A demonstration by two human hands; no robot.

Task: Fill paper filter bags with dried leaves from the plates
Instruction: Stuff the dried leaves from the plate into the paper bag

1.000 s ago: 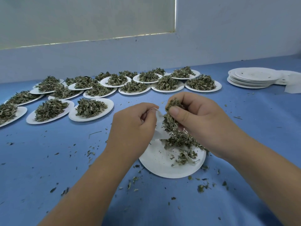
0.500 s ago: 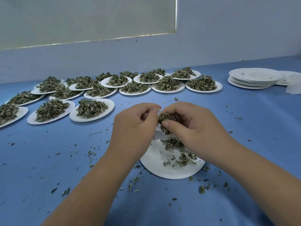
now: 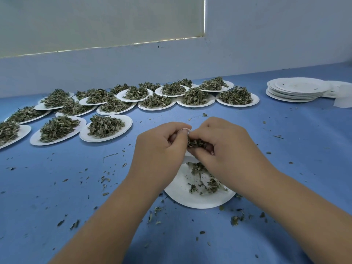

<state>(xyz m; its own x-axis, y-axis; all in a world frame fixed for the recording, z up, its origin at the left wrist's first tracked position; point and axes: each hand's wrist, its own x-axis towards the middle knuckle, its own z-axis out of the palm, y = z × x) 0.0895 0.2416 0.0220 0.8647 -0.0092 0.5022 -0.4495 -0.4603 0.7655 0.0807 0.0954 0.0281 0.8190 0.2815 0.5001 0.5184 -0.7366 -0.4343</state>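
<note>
My left hand [image 3: 160, 149] pinches the top edge of a white paper filter bag [image 3: 189, 159], which is mostly hidden between both hands. My right hand [image 3: 224, 149] grips a clump of dried leaves [image 3: 196, 143] right at the bag's mouth, fingers curled around it. Both hands hover over a white paper plate [image 3: 182, 195] near the table's front, with a thin scatter of leaves [image 3: 205, 180] left on it.
Several white plates heaped with dried leaves [image 3: 105, 126] stand in rows across the back left and middle. A stack of bare plates [image 3: 297, 90] and loose white paper [image 3: 342, 101] sit at the back right. Leaf crumbs litter the blue table [image 3: 57, 197].
My right hand carried a pinch of leaves from above the plate down and left to the bag's mouth. The leaf pile on the plate has shrunk. My left hand stayed in place.
</note>
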